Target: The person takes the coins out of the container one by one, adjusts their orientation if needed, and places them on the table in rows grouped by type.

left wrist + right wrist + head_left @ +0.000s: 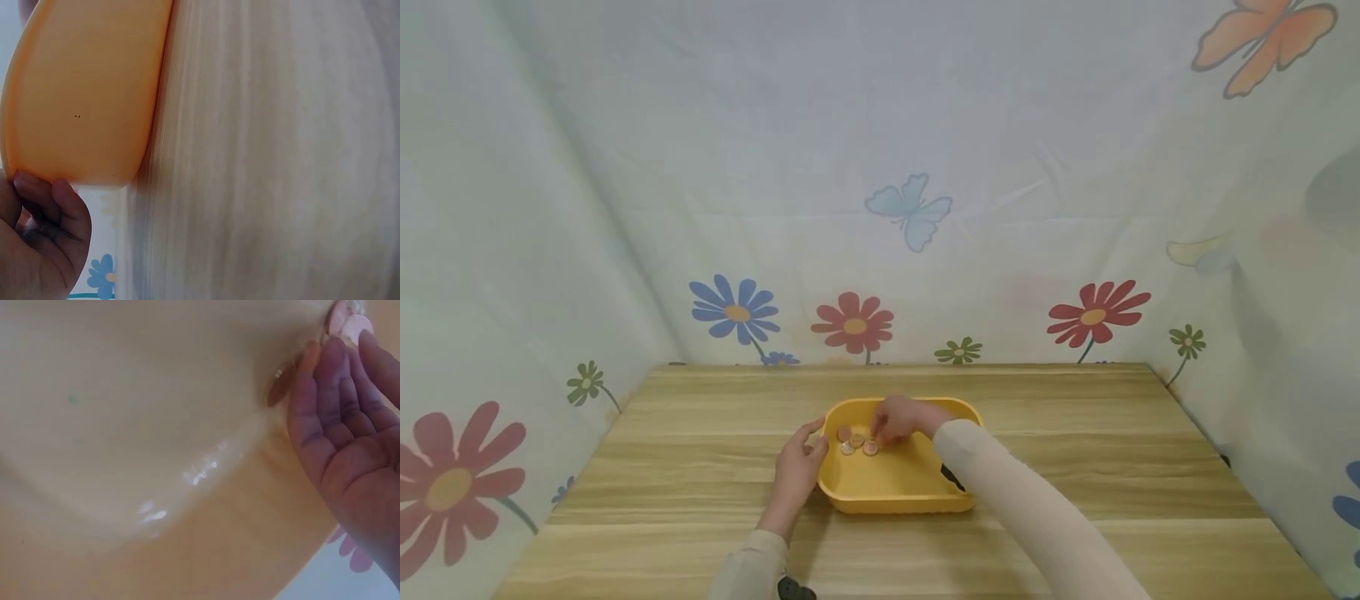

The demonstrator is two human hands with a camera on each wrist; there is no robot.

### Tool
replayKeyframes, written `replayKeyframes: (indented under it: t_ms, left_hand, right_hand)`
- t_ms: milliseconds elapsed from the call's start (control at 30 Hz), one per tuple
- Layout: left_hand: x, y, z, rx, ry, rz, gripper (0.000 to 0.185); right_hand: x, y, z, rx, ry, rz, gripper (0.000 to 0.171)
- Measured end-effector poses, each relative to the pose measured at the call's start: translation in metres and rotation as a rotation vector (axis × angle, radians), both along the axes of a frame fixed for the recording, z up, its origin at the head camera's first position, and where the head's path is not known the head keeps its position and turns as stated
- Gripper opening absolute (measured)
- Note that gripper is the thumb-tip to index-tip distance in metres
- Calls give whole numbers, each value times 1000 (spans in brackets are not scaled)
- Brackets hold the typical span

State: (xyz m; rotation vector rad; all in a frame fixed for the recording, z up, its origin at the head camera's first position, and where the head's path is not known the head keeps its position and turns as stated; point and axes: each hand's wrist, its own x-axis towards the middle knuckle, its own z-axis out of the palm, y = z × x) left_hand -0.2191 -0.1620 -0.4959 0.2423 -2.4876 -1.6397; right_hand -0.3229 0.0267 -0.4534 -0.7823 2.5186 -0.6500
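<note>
A yellow plastic tray [880, 504] with rounded corners rests on the table, and several coins [847, 448], coppery and pale, lie inside toward its left end. My left hand [797, 467] holds the tray's left side; in the left wrist view, its curled fingers [72, 209] are against the rim. My right hand [895, 419] reaches into the tray from the right, fingertips down beside the coins. In the right wrist view its fingers lie fairly straight together, the thumb near a pinkish coin [356, 326]. Another coin [281, 384] leans tilted next to the little finger.
The tray stands on a wood-grain table [700, 442]. A pale curtain [775, 167] printed with flowers and butterflies closes off the back and both sides. Dark straps [793, 589] show at the wrists.
</note>
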Motion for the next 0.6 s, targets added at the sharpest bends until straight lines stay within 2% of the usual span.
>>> replayKeyframes:
  t_ms: [133, 433, 600]
  left_hand:
    - [0, 0, -1, 3, 1, -3, 43]
    - [-2, 0, -2, 11, 2, 1, 43]
    - [-3, 0, -3, 2, -2, 5, 43]
  right_hand:
    - [1, -2, -5, -44, -24, -34, 17]
    - [3, -4, -13, -5, 77, 17, 17]
    - [1, -6, -19, -22, 99, 22, 15]
